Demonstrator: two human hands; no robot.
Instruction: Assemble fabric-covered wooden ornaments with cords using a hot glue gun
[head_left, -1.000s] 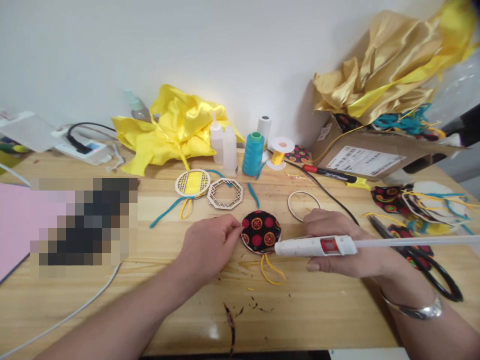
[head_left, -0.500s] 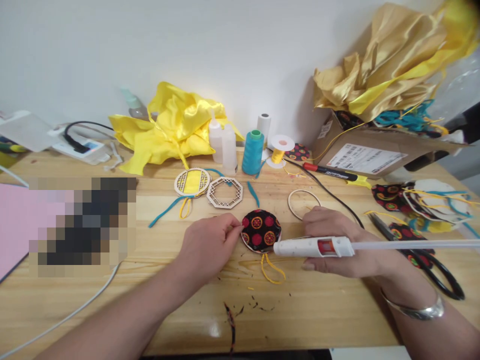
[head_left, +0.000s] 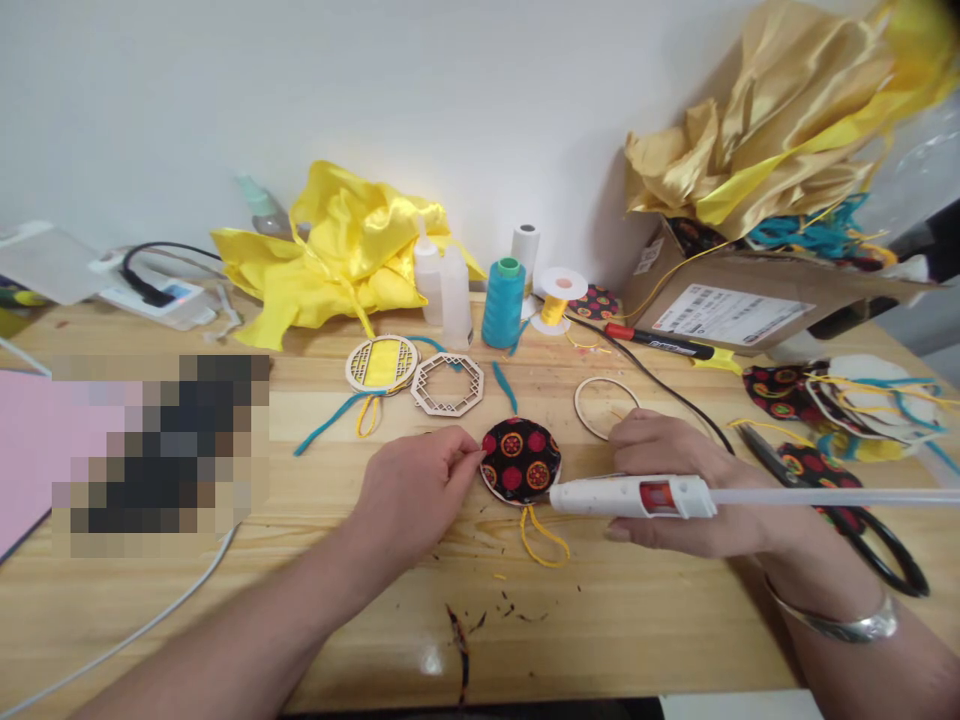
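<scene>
My right hand [head_left: 667, 485] is wrapped round a white hot glue gun [head_left: 600, 497], with a long clear glue stick [head_left: 825, 497] out of its back. The gun's nozzle is at the lower right edge of a round, fabric-covered disc [head_left: 521, 460], black with red and orange circles. My left hand [head_left: 424, 480] pinches the disc's left edge between thumb and fingers. A yellow cord loop [head_left: 546, 540] comes out below the disc, and a teal cord [head_left: 505, 387] lies above it. A thin wooden ring [head_left: 600, 407] lies just behind my right hand.
Behind are an octagonal wooden lattice [head_left: 448, 385], a round lattice with yellow fabric [head_left: 381, 363], a teal thread cone [head_left: 503, 305] and white bottles [head_left: 455, 300]. Scissors [head_left: 892, 560] and a marker [head_left: 660, 342] lie right, before a cardboard box [head_left: 720, 300]. Yellow satin [head_left: 337, 255] is heaped at the back.
The glue gun's nozzle has shifted very slightly rightward along the disc's lower edge. My left hand keeps its pinch, and the view has moved a little.
</scene>
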